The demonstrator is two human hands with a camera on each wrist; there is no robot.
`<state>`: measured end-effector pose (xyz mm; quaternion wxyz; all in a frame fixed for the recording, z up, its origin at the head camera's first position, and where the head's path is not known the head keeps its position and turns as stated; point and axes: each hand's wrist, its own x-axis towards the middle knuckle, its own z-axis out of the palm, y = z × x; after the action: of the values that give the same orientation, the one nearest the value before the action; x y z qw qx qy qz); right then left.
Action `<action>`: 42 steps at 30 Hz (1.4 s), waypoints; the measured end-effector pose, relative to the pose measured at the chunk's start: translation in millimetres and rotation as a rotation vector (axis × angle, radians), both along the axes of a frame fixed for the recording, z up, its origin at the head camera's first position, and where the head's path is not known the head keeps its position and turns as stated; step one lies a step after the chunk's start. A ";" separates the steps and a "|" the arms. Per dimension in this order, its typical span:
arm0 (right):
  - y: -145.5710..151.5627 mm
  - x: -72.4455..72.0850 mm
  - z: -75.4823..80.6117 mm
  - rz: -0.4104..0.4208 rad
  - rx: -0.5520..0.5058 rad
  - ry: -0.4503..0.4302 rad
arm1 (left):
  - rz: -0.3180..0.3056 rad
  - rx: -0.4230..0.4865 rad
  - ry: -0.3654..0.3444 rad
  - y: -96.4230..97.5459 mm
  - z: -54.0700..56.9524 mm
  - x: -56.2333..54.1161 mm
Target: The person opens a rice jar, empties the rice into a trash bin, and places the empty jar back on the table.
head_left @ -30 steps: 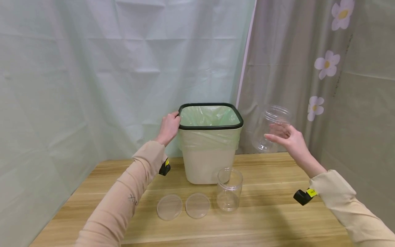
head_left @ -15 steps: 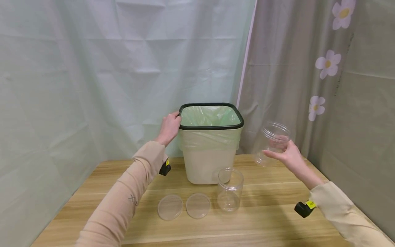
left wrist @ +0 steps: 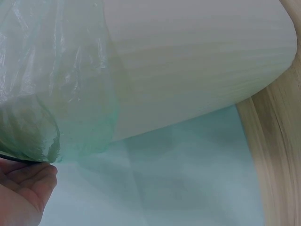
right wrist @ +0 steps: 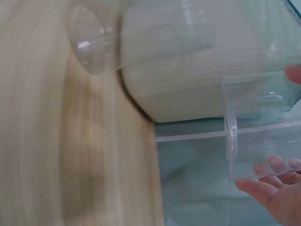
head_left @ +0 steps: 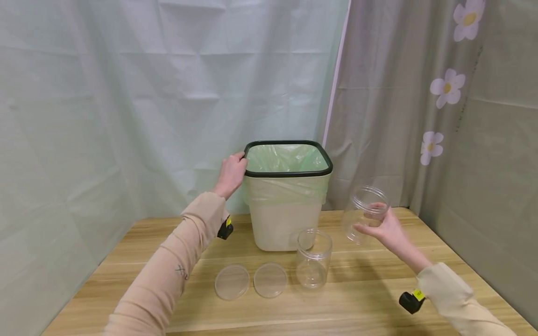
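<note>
My left hand (head_left: 231, 175) grips the black rim (head_left: 290, 174) of a cream trash bin at its left side. A thin green liner bag (head_left: 286, 157) lines the bin and folds down over its outside. In the left wrist view, the fingers (left wrist: 40, 181) curl at the rim beside the bag. My right hand (head_left: 388, 228) holds a clear plastic jar (head_left: 361, 212), mouth up and slightly tilted, to the right of the bin. Its thumb and fingers wrap the jar's sides. Another clear jar (head_left: 313, 261) stands upright on the table before the bin.
Two clear round lids (head_left: 232, 282) lie flat on the wooden table (head_left: 189, 317), left of the standing jar. The bin body (head_left: 283, 224) stands near the table's back edge. Pale curtains (head_left: 168, 93) hang behind and at both sides.
My right hand has lowered the jar from beside the bin's rim toward the table, slightly left in the last half second. My left hand stays at the rim.
</note>
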<state>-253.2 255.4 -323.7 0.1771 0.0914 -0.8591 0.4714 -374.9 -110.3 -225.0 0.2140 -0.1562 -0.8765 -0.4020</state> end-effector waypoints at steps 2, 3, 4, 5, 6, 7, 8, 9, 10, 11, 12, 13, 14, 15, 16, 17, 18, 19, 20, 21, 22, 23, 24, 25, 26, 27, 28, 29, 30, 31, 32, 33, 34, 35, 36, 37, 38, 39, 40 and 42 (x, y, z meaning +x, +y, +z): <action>-0.4 -0.2 -6.6 -0.004 0.014 0.004 | 0.000 0.005 0.002 -0.1 -0.1 0.2; -0.5 -0.3 -10.0 -0.011 0.032 0.008 | -0.001 0.003 0.003 -0.2 -0.2 0.2; -0.8 -0.3 -13.5 -0.009 0.041 0.010 | -0.001 0.005 0.004 -0.5 -0.4 0.4; -0.8 -0.5 -17.4 -0.012 0.057 0.010 | -0.002 0.005 0.001 -0.7 -0.4 0.5; -1.1 -0.7 -21.3 -0.015 0.069 0.013 | -0.002 0.006 -0.003 -0.7 -0.5 0.7; -1.4 -1.1 -25.5 -0.009 0.064 0.014 | -0.003 0.010 -0.005 -0.8 -0.6 0.6; -1.7 -1.3 -29.7 -0.006 0.064 0.017 | -0.003 0.005 -0.009 -1.0 -0.6 0.7; -2.1 -1.7 -33.8 -0.006 0.067 0.021 | -0.005 0.004 -0.012 -1.4 -0.7 0.8; -2.8 -1.9 -37.8 0.001 0.058 0.023 | -0.004 0.005 -0.014 -1.6 -0.8 1.0; -3.3 -2.1 -41.7 0.000 0.060 0.026 | -0.003 0.004 -0.017 -1.9 -0.8 0.9; -3.8 -2.2 -45.0 0.003 0.056 0.027 | -0.002 0.005 -0.018 -2.2 -0.9 1.1; -4.3 -2.1 -48.1 0.003 0.058 0.025 | -0.002 0.007 -0.017 -2.5 -1.0 1.2; -4.8 -2.0 -50.8 -0.001 0.062 0.022 | -0.001 0.007 -0.017 -2.8 -1.0 1.4; -5.3 -1.9 -53.1 -0.002 0.061 0.020 | 0.000 0.010 -0.018 -3.0 -1.1 1.3; -5.5 -1.6 -55.3 -0.006 0.065 0.013 | 0.002 0.008 -0.017 -3.0 -1.1 1.5; -5.8 -1.2 -57.0 -0.012 0.069 0.007 | 0.002 0.008 -0.017 -3.2 -1.1 1.6; -5.9 -0.7 -58.6 -0.015 0.069 -0.002 | 0.004 0.005 -0.015 -3.1 -1.1 1.8; -5.9 -0.2 -59.9 -0.018 0.066 -0.010 | 0.006 0.002 -0.014 -3.2 -1.2 1.7; -5.9 0.5 -61.2 -0.019 0.065 -0.020 | 0.008 -0.002 -0.015 -3.3 -1.4 1.7; -6.0 1.3 -62.1 -0.017 0.060 -0.028 | 0.009 -0.005 -0.015 -3.4 -1.7 1.4; -5.9 1.9 -63.4 -0.018 0.058 -0.036 | 0.009 -0.006 -0.011 -3.4 -2.0 1.2; -6.0 2.6 -64.1 -0.015 0.052 -0.043 | 0.010 -0.005 -0.010 -3.3 -2.4 0.7; -5.8 3.1 -64.9 -0.009 0.044 -0.048 | 0.009 -0.006 -0.012 -3.1 -2.5 0.7; -5.6 3.3 -66.1 -0.005 0.039 -0.050 | 0.008 -0.004 -0.013 -3.0 -2.6 0.6; -5.4 3.5 -67.3 -0.004 0.034 -0.052 | 0.007 -0.001 -0.014 -2.7 -2.6 0.6; -5.2 3.6 -68.7 0.000 0.026 -0.055 | 0.006 0.003 -0.016 -2.4 -2.5 0.7; -4.8 3.5 -70.2 0.000 0.026 -0.062 | 0.006 0.004 -0.016 -2.0 -2.3 1.1; -4.4 3.5 -71.7 0.001 0.024 -0.068 | 0.007 0.003 -0.020 -1.7 -2.1 1.4; -3.9 3.3 -73.3 0.002 0.023 -0.074 | 0.007 0.002 -0.021 -1.5 -1.7 1.9; -3.6 3.3 -74.8 0.001 0.023 -0.081 | 0.008 0.003 -0.021 -1.2 -1.5 1.8; -3.3 3.5 -76.0 0.002 0.022 -0.090 | 0.007 0.003 -0.023 -1.0 -1.3 1.9; -3.0 3.4 -77.0 0.003 0.023 -0.096 | 0.007 0.002 -0.023 -0.9 -1.1 2.0; -2.7 3.5 -77.8 0.001 0.028 -0.101 | 0.006 0.000 -0.022 -0.8 -0.9 2.1; -2.5 3.4 -78.4 0.001 0.030 -0.103 | 0.004 0.002 -0.024 -0.7 -0.7 2.1; -2.3 3.4 -78.8 0.002 0.031 -0.104 | 0.001 0.005 -0.026 -0.6 -0.5 2.0; -2.2 3.3 -79.0 0.001 0.035 -0.103 | -0.001 0.009 -0.030 -0.6 -0.4 2.0; -2.2 3.2 -79.1 0.002 0.039 -0.101 | -0.002 0.012 -0.033 -0.6 -0.2 2.2; -2.1 3.1 -79.1 0.001 0.042 -0.099 | -0.003 0.014 -0.034 -0.5 0.0 2.4; -2.1 3.1 -79.1 0.001 0.044 -0.099 | -0.004 0.016 -0.037 -0.6 0.1 2.5; -2.2 2.8 -79.1 0.003 0.041 -0.100 | -0.005 0.016 -0.040 -0.7 0.4 2.2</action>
<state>-250.5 253.2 -402.9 0.1312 0.0728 -0.8763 0.4578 -372.7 -111.0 -224.6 0.1966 -0.1484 -0.8769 -0.4128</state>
